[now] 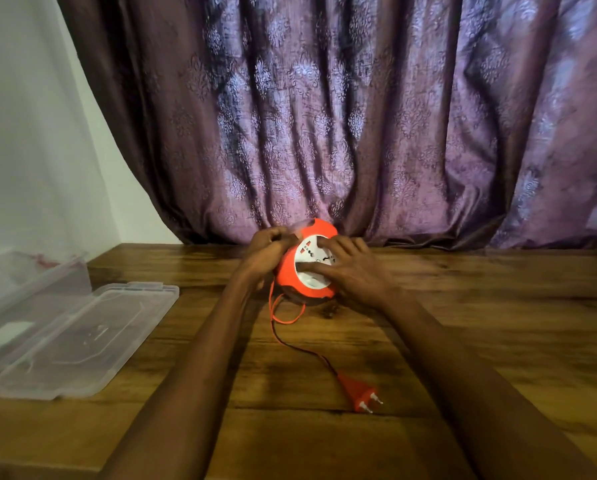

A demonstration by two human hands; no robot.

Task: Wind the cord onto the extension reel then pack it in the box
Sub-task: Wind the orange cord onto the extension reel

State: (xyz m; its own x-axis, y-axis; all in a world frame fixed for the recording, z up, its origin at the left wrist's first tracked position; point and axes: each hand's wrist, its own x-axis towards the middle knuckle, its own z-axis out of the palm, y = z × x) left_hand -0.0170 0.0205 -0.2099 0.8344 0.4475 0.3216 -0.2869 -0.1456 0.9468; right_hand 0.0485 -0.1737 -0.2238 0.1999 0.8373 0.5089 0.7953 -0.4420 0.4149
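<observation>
A round orange extension reel (290,268) with a white socket face stands tilted on the wooden table near the curtain. My left hand (267,252) grips its left rim and top. My right hand (347,268) lies flat on the white socket face, fingers spread over it. A thin red and black cord (283,318) loops out from under the reel and runs toward me to an orange two-pin plug (359,393) lying on the table. The clear plastic box (30,282) sits at the left edge with its lid (82,337) folded open flat.
The wooden table (463,323) stretches right and toward me. A purple patterned curtain (359,116) hangs right behind the reel, touching the table. A white wall (30,133) is at the left.
</observation>
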